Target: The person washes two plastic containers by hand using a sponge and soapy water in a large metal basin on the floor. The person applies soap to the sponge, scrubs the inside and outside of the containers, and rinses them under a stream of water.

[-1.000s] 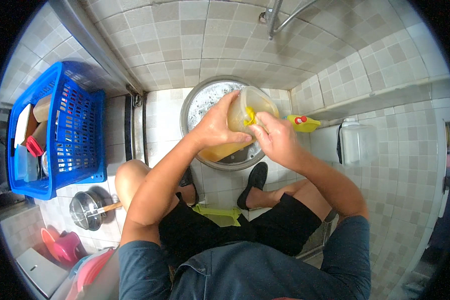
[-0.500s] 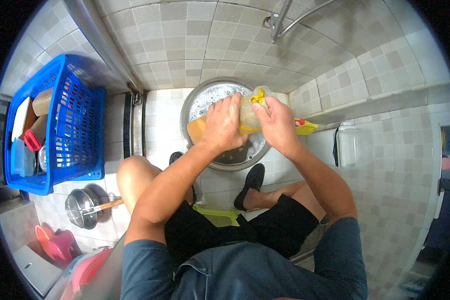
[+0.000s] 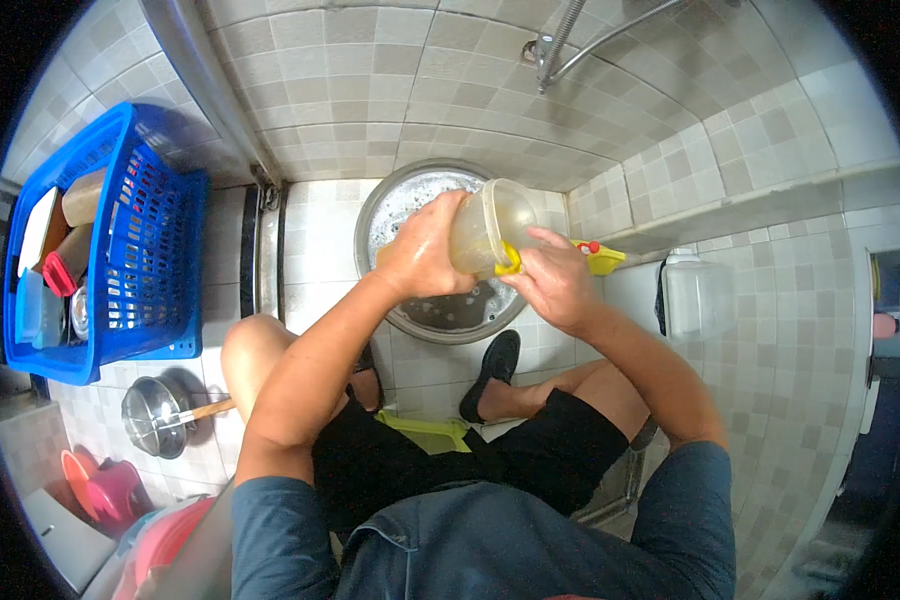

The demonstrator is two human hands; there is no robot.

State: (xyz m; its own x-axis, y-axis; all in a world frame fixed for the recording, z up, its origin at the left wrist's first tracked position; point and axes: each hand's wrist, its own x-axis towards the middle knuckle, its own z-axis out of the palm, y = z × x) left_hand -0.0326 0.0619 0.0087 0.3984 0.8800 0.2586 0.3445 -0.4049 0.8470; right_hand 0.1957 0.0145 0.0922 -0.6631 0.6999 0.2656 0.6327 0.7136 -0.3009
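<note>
My left hand [image 3: 422,248] is wrapped round the body of a clear plastic container [image 3: 475,233], which is tilted above the basin with its wide rim toward the right. At the near side of that rim, my right hand [image 3: 555,280] pinches a small bright yellow piece [image 3: 508,259] that looks like a soft scrubber; its exact kind is unclear. Below both hands a round metal basin [image 3: 368,215] of cloudy, sudsy water stands on the floor. The far left end of the container is mostly covered by my left hand.
A yellow bottle with a red cap [image 3: 602,258] lies right of the basin, near a clear plastic jug [image 3: 692,298]. At left stand a blue basket [image 3: 155,265] of kitchenware and a wooden-handled pan [image 3: 155,417]. A metal hose [image 3: 560,45] hangs on the far wall.
The container has turned in my left hand, so its rim shows more. My right hand and the yellow piece have moved from the rim's far side to its near side.
</note>
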